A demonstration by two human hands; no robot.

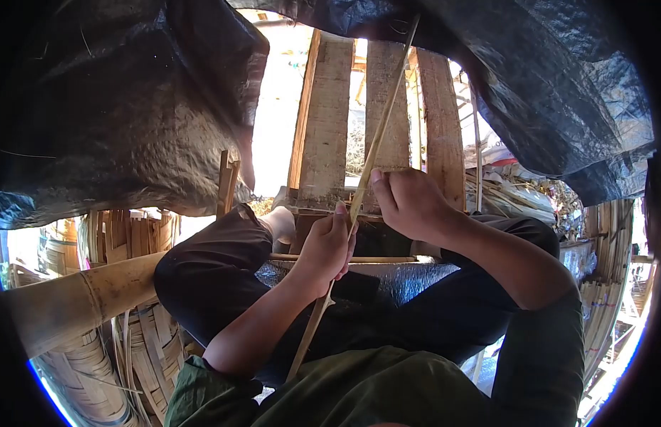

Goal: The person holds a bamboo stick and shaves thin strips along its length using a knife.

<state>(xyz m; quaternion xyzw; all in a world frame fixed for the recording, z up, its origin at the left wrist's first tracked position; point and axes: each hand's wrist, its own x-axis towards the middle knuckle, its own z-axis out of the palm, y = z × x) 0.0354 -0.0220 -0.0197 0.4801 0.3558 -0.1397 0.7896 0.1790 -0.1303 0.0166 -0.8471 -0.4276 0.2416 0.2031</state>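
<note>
A long, thin bamboo strip (384,117) slants from my lap up to the top of the view. My left hand (323,247) is closed around it at about the middle, thumb on top. Below that hand, a small splinter sticks out from the strip's side. My right hand (413,205) is closed just right of the strip, with its thumb close to it. What its fingers hold, if anything, is hidden, and I cannot tell whether they touch the strip.
Wooden planks (327,114) rise ahead of my knees. Dark plastic sheeting (131,107) hangs overhead on both sides. A thick bamboo pole (96,299) lies at left, above woven bamboo baskets (88,377). Split bamboo pieces (512,196) lie at right.
</note>
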